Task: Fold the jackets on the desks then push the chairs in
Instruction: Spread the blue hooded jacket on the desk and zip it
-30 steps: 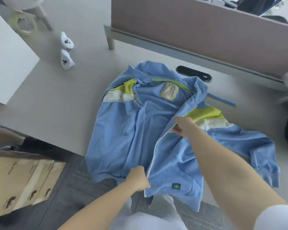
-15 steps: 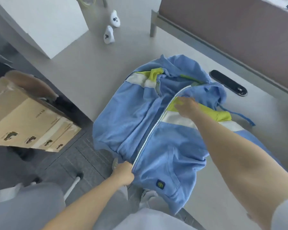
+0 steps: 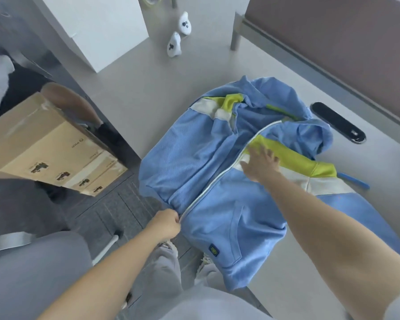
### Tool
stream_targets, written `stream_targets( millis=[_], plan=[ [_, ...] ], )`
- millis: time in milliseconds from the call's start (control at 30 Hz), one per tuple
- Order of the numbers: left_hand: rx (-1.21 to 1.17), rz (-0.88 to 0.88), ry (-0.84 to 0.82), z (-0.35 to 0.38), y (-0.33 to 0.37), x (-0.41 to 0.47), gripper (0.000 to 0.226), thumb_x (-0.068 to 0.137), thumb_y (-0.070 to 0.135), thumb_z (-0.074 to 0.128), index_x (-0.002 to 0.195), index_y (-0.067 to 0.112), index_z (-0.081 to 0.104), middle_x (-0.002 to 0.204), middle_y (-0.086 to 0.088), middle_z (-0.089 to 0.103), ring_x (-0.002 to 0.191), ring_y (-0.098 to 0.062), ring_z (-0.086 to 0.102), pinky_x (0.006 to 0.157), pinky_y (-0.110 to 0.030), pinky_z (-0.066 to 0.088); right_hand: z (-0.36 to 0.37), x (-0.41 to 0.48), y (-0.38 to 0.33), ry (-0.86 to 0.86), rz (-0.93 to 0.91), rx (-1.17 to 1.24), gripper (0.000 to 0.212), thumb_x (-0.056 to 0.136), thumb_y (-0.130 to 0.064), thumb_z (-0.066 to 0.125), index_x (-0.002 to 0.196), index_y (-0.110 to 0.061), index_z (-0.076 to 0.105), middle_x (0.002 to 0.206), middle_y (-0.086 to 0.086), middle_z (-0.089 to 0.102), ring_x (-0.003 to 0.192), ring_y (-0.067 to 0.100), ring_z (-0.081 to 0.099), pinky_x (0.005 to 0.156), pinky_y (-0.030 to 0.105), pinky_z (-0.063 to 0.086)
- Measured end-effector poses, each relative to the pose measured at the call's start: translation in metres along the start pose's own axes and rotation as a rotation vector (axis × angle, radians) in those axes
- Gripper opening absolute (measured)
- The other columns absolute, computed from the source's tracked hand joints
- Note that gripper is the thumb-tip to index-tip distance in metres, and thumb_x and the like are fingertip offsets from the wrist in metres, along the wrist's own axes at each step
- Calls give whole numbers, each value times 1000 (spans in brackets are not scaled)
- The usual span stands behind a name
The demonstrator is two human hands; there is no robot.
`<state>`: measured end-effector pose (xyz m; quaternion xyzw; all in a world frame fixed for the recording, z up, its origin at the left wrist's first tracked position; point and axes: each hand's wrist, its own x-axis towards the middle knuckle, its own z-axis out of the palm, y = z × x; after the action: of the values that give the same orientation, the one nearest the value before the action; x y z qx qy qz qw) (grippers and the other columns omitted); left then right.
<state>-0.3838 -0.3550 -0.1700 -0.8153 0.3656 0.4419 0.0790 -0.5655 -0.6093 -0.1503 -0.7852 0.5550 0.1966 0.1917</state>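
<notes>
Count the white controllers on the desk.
2. The far controller lies near the top of the view; the near controller sits just this side of it, both on the desk right of the white box. Others may be hidden.

Bright, even, cool light; shadows soft and faint. Wide-angle bowing at the edges (straight lines curve). Motion blur on right hand (image 3: pixel 261 165); overall slightly soft.

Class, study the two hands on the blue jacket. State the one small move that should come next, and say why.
Probably sweep the right hand flat across the jacket to smooth it: the left hand pinches the lower end of the zip, the front lies closed, yet the cloth is rumpled near its top.
</notes>
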Motion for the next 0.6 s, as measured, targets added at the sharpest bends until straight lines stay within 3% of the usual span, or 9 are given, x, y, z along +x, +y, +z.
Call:
stream_targets(
  millis=[133,300,367,467,600],
  plan=[
    [-97,-43,299,-41,-2,8,16,94,31,53,101,24,65,111,-3,64,100,-29,62,83,-36,52,21,-24,-53,-50,-267,24,57,98,-50,46,149,-29,36,158,4,27,145,30,23,112,49,29],
    [-156,19,433,-81,-2,36,53,90,33,66,135,15,46,139,-12,38,124,-32,44,101,-42,45,42,-37,-57,-32,-260,76,47,97,-45,50,140,-26,48,152,-1,32,146,20,17,113,45,31],
    [-237,-25,450,-92,-2,48,72,87,35,70,145,13,35,149,-14,27,132,-33,39,106,-41,42,44,-36,-48,0,-240,97,35,97,-39,50,128,-24,57,143,-5,40,142,18,26,111,43,35],
    [-402,-118,385,-104,-7,60,93,79,36,79,150,12,24,149,-14,32,132,-32,43,102,-42,45,38,-34,-43,-40,-196,75,27,96,-33,49,116,-24,64,131,-5,48,133,21,37,107,43,39],
    [-403,-123,288,-113,-22,63,86,73,37,86,137,13,35,132,-9,51,111,-29,55,82,-38,48,21,-30,-64,-99,-152,1,31,97,-38,47,123,-27,61,133,1,50,128,28,43,106,44,38]
  ],
)
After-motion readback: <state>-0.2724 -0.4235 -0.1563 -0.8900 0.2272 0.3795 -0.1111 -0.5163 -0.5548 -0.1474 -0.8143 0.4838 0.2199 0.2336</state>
